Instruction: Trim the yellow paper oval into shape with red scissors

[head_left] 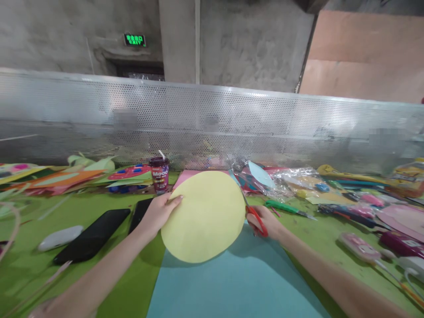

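A large, roughly round sheet of yellow paper is held up over a light blue sheet. My left hand pinches its left edge, thumb on the face toward me and the fingers hidden behind. At the opposite edge my right hand grips red-handled scissors, the blades pointing up along the paper's right rim. Whether the blades are apart cannot be made out. Behind the yellow paper, part of a pink sheet shows.
On the green table, a black phone and a white mouse-like object lie left. A purple drink cup stands at the back. Right are a green craft knife, plastic wrapping and a white device. A perforated metal screen bounds the back.
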Motion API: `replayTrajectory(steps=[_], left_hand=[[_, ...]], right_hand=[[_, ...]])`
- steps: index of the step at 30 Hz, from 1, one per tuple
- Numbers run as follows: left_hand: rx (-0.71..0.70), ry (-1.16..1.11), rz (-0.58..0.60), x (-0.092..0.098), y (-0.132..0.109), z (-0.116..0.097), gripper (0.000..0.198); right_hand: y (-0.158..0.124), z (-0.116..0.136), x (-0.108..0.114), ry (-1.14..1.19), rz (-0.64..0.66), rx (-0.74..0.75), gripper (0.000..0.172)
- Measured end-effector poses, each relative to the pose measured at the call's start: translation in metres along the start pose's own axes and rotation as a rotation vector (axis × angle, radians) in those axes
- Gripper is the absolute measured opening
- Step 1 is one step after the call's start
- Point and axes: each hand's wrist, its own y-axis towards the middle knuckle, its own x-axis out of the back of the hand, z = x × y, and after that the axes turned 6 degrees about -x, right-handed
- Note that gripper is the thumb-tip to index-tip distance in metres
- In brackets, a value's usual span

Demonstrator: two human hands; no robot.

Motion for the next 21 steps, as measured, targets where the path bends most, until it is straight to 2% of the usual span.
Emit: replayTrajectory(steps=[21], left_hand=[[-0.015, 0.070, -0.048, 0.009, 0.011, 0.011, 0.044]], right_hand=[[-0.002, 0.006, 0.002, -0.136, -0.027, -0.035, 0.019]])
